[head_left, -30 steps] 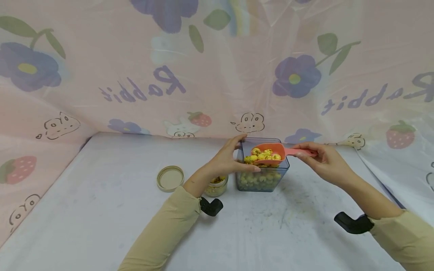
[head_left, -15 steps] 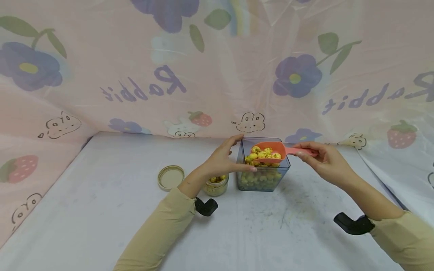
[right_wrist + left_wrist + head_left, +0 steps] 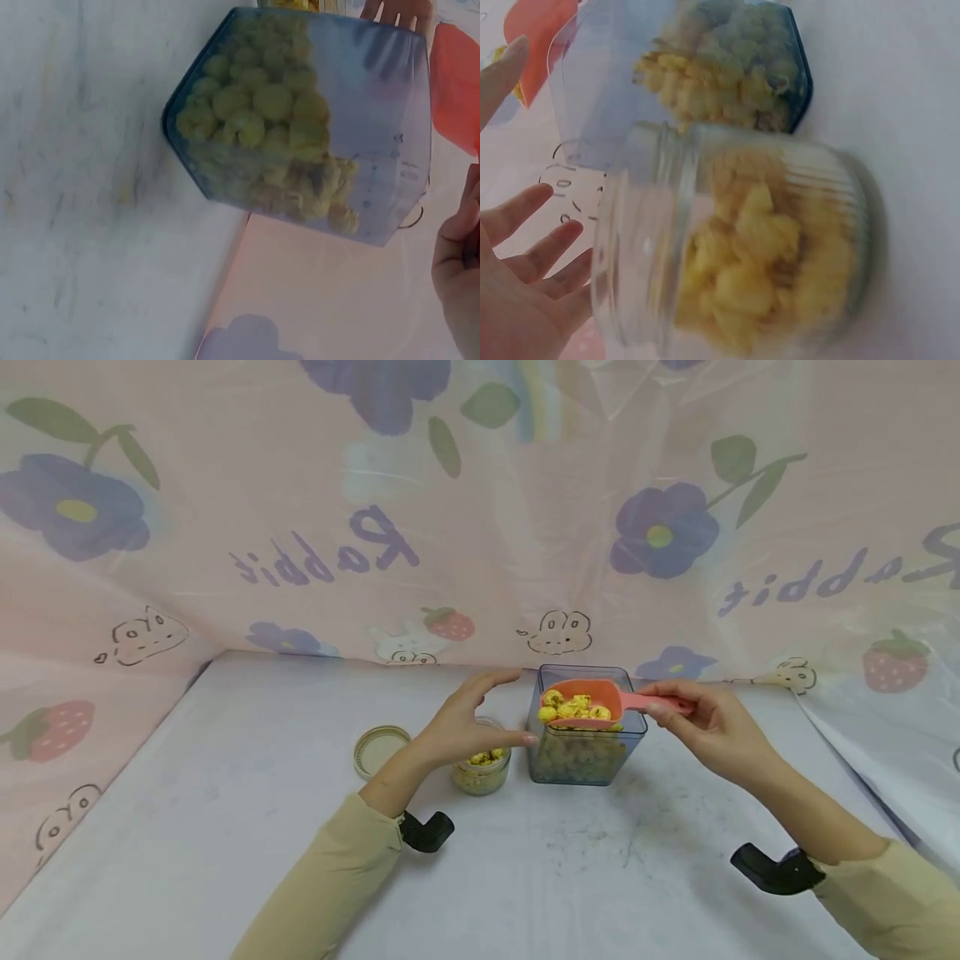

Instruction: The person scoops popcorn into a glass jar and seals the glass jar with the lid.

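Note:
My right hand (image 3: 718,727) pinches the handle of a coral-red scoop (image 3: 613,697). Yellow popcorn (image 3: 573,707) fills the scoop's bowl, which is held level over the top of a clear bluish square container (image 3: 581,762). More popcorn lies in the lower part of that container, as the right wrist view shows through its wall (image 3: 367,82). Fingers spread and thumb apart, my left hand (image 3: 438,735) is over a small glass jar (image 3: 478,782), left of the container, holding nothing. The jar is uncapped and has popcorn (image 3: 742,277) inside; the hand partly hides it in the head view.
A round cream-coloured lid (image 3: 377,752) lies on the white table (image 3: 247,827) left of the jar, partly behind the left wrist. Close behind the container rises a pink printed curtain (image 3: 480,560). Faint smudges mark the tabletop right of centre.
My left hand has let go of the container's rim and moved left, toward the jar. The loaded scoop has shifted slightly left over the container.

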Motion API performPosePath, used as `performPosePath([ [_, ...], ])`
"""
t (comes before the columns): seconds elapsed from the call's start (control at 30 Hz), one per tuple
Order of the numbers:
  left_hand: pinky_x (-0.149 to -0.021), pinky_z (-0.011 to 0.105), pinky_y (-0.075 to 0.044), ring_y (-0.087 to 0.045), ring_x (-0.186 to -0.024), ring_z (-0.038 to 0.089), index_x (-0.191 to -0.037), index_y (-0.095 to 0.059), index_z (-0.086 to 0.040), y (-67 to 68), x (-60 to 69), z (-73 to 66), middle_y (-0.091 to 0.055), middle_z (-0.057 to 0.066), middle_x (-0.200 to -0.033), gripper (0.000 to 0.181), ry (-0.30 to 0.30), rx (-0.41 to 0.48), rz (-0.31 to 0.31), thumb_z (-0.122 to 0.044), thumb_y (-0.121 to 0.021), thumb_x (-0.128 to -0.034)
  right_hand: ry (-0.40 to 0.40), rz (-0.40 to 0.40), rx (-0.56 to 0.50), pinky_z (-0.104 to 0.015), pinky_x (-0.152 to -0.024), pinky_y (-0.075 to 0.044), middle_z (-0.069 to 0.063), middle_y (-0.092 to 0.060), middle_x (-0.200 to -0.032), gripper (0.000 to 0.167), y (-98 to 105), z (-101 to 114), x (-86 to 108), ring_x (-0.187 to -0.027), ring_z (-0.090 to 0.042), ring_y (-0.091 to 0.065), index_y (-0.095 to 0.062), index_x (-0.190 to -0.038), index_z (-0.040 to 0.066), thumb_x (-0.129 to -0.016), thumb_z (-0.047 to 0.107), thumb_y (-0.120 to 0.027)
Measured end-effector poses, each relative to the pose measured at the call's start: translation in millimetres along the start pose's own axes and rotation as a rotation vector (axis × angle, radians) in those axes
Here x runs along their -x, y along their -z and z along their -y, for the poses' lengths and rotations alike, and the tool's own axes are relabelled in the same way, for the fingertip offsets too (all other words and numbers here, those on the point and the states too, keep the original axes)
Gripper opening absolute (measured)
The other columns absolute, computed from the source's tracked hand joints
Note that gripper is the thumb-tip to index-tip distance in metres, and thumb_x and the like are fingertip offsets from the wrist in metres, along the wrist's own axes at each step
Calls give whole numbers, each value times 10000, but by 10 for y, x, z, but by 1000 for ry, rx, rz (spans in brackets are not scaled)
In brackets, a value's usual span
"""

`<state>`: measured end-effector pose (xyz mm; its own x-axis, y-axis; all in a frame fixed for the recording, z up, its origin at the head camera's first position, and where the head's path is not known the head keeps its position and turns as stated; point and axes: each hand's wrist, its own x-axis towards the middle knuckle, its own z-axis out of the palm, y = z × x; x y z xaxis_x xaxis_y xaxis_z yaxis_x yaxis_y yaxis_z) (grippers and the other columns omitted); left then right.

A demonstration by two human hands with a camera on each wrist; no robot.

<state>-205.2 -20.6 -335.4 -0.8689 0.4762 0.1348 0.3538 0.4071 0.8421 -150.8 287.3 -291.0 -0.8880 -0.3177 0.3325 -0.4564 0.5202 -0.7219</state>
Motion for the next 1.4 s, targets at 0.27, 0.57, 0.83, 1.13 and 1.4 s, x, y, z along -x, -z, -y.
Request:
performPosePath([
  [0.27,-1121,453,-317,-369,-1360,218,-1411,-455,-231,90,106,122,-416,-15,-1445,776,-14,-26,-4,-360,-818,-738,40,0,-78,-205,-534,-432,57,-609,-848,161,-136,58,1,-684,-99,-479,-628,-1078,-53,-934,-36,-560],
  [0.57,-1127,453,-315,-382,-1354,214,-1376,-491,-197,128,218,206,-438,-2,-1430,727,-9,-40,6,-317,-827,-743,30,13,-80,-178,-545,-454,32,-604,-887,182,-264,124,3,-695,-98,-499,-614,-1108,-55,-935,-24,-564],
  [0.83,-1122,461,-321,-369,-1367,232,-1377,-489,-182,146,312,274,-438,21,-1437,739,-1,-37,21,-292,-836,-734,16,3,-111,-169,-578,-488,55,-633,-906,193,-395,183,4,-702,-131,-531,-616,-1107,-78,-927,-17,-580],
  [1.13,-1119,454,-331,-375,-1364,225,-1386,-483,-161,161,371,339,-453,37,-1427,754,-5,-14,31,-282,-839,-733,-26,-39,-113,-157,-584,-494,162,-638,-968,224,-525,231,54,-731,-102,-555,-612,-1135,-82,-922,-12,-593],
  [1.4,-1091,507,-360,-386,-1354,261,-1397,-468,-113,171,421,402,-465,72,-1415,761,-19,-2,44,-267,-831,-746,-73,-54,-132,-217,-490,-414,151,-627,-959,227,-674,249,111,-711,-101,-503,-642,-1143,-29,-925,27,-607],
])
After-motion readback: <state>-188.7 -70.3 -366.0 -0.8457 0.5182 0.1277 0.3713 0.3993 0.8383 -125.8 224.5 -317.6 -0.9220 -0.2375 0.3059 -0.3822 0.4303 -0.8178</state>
